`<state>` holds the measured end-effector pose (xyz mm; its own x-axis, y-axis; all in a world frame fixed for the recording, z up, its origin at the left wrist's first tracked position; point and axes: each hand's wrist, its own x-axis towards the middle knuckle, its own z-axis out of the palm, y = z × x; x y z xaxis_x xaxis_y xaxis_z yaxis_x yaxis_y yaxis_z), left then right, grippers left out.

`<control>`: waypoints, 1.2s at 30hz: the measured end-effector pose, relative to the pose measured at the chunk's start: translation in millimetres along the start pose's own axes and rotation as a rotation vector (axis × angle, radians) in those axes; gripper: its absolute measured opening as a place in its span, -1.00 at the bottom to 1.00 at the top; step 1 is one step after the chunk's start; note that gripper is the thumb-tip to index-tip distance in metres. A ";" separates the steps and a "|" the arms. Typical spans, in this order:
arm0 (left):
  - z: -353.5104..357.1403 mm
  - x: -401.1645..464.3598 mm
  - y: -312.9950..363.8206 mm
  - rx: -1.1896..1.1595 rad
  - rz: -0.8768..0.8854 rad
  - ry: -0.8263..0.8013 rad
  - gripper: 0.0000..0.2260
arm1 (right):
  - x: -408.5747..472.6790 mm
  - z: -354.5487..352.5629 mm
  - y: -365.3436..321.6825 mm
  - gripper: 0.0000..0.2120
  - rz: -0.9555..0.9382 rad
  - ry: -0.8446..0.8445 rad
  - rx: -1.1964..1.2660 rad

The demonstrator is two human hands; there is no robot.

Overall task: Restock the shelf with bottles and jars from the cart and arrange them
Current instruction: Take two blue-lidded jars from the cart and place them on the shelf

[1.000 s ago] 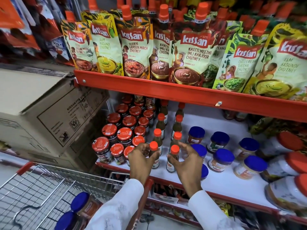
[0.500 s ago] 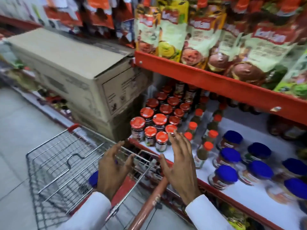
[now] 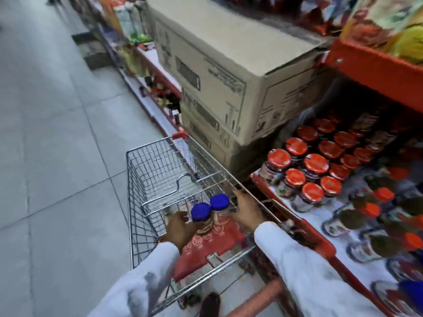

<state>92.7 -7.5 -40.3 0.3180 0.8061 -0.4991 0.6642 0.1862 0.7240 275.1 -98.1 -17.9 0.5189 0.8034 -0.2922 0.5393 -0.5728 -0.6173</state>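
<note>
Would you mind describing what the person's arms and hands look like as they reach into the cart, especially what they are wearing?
Both arms wear long white sleeves ending at the wrist; the left sleeve and right sleeve carry faint grey smudges or shadows. The left hand and right hand are bare, with no gloves. A thin band may sit at the left wrist, but the blur makes that uncertain.

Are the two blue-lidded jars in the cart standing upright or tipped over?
Upright: both blue-lidded jars stand with lids facing up in the cart.

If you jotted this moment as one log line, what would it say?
phase: reaching into cart | left hand: at near blue-lidded jar | right hand: beside far blue-lidded jar | grasp: unclear
</note>
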 end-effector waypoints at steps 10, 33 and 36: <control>44.0 30.4 -30.7 -0.246 -0.050 0.064 -0.49 | 54.0 48.1 31.1 -0.37 0.286 -0.091 0.313; -28.7 -61.6 73.2 -0.380 0.431 -0.201 -0.42 | -96.3 -109.4 6.8 -0.48 0.009 0.243 0.542; -17.9 -100.4 103.6 -0.345 0.555 -0.299 -0.50 | -151.1 -134.2 22.3 -0.49 -0.004 0.373 0.587</control>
<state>117.5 -59.1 93.4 0.7511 0.6544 -0.0875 0.1155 0.0002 0.9933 297.8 -254.0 110.6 0.7675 0.6356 -0.0834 0.1484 -0.3028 -0.9414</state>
